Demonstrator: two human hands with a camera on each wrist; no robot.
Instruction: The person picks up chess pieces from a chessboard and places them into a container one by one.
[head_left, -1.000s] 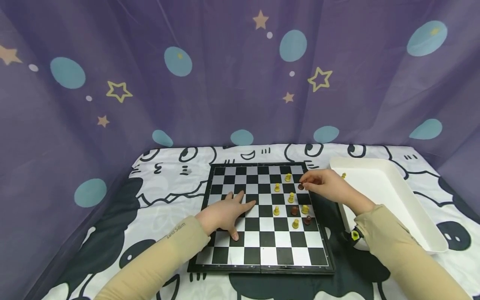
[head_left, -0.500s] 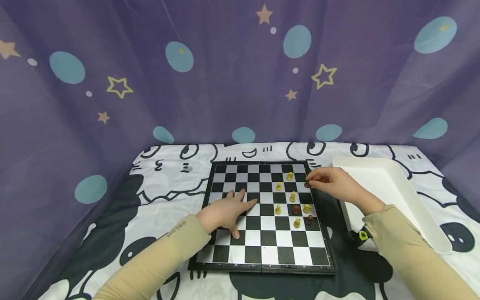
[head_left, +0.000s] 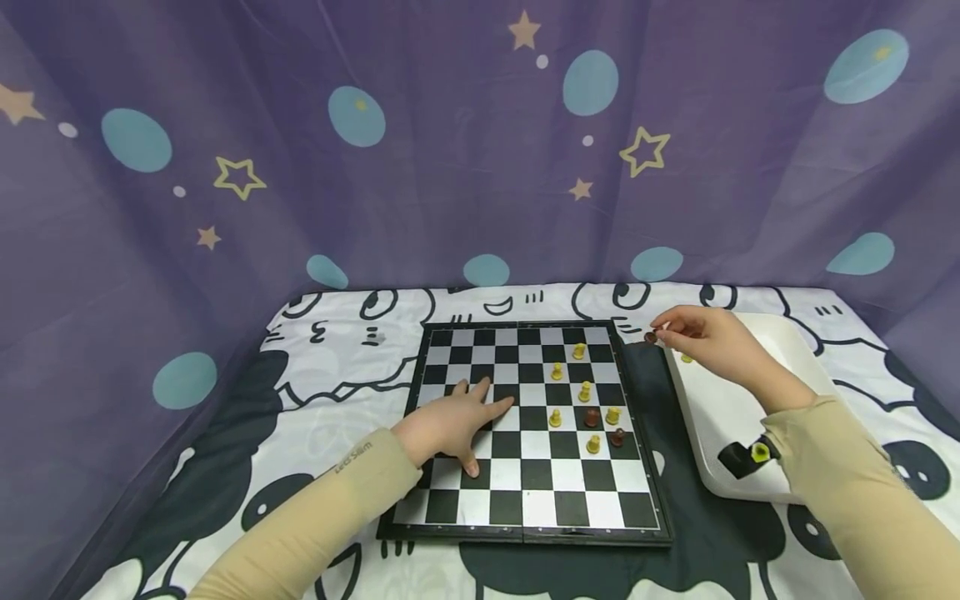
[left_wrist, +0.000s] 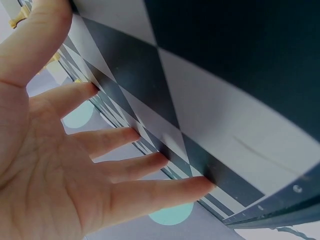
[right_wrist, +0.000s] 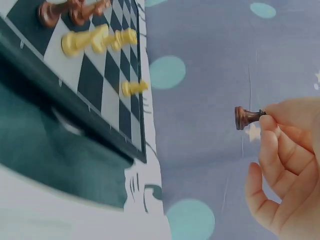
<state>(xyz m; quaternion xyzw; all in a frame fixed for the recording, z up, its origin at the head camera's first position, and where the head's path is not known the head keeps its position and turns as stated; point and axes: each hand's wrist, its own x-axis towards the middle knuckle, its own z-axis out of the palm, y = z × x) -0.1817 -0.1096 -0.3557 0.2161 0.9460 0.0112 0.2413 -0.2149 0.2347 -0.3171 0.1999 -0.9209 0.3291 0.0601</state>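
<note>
My right hand (head_left: 705, 342) pinches a dark brown chess piece (right_wrist: 242, 118) by its top between thumb and fingertips, base outward. It holds the piece in the air beside the far left corner of the white tray (head_left: 681, 417). My left hand (head_left: 450, 429) lies spread on the left side of the chessboard (head_left: 536, 475), and in the left wrist view its fingertips touch the squares. On the board's right half stand several yellow chess pieces (head_left: 585, 391). Among them are two brown pieces, one a larger brown piece (head_left: 592, 417) and one a smaller brown piece (head_left: 617, 437).
A yellow piece (head_left: 686, 358) lies inside the tray near its left wall, partly under my right hand. The board and tray rest on a cartoon-print cloth (head_left: 337, 358). Behind them hangs a purple curtain (head_left: 450, 167) with stars and dots.
My right hand has carried the brown piece rightward from the board's right edge to beside the tray's far left corner. My left hand has kept its place on the board.
</note>
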